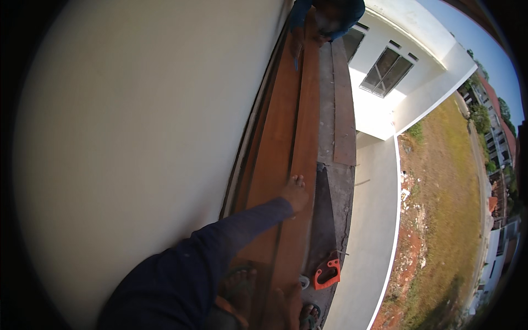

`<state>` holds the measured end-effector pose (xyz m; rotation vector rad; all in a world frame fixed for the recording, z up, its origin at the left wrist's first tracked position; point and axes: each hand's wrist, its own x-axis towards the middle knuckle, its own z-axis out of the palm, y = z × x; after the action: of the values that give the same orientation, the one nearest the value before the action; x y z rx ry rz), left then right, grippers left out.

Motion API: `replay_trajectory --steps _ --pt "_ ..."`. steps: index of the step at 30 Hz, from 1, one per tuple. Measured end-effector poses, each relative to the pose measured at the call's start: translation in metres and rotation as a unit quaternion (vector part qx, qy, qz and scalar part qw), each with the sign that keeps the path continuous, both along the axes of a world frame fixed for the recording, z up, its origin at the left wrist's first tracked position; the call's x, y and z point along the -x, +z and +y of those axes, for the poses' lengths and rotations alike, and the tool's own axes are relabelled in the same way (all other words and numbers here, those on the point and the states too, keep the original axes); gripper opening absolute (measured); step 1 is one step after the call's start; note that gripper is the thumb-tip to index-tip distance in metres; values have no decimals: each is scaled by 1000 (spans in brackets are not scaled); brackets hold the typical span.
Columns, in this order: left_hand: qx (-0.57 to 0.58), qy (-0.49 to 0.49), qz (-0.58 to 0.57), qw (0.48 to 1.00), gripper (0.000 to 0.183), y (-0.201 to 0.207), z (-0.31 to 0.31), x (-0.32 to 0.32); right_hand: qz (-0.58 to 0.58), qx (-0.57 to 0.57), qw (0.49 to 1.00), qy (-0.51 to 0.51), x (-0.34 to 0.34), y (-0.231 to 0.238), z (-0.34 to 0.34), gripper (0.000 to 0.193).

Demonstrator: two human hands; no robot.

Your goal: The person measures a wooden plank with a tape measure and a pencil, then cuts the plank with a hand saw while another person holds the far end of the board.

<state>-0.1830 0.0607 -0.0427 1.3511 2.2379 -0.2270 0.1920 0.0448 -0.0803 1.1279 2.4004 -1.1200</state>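
My left hand [296,197], at the end of a dark blue sleeve, rests across a long narrow brown wooden plank [308,121], its fingers bent against the wood. The plank lies lengthwise over a wider brown board [276,132]. Low in the view, a blurred skin-toned shape [284,309] by the plank's near end seems to be my right hand; its fingers are not clear. At the far end a co-worker in blue [352,10] leans over the boards. One hand of theirs [297,41] holds a thin blue marking tool [296,63] to the wood.
A handsaw with an orange handle [327,273] lies right of the planks, near a whitish ring-shaped roll [303,282]. Sandalled feet [309,315] show below. A plain wall [126,137] closes the left side. The ledge [344,181] drops off at right toward a grassy lot [445,181].
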Motion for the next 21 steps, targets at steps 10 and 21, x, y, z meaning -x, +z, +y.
replay_trajectory --steps 10,21 --pt "-17 3 13 1000 80 -7 -2 -1 -62 -25 998 -11 4 6 -8 79" --pt "-15 -5 21 1000 77 -3 5 2 -29 -35 999 -10 6 2 -4 79"
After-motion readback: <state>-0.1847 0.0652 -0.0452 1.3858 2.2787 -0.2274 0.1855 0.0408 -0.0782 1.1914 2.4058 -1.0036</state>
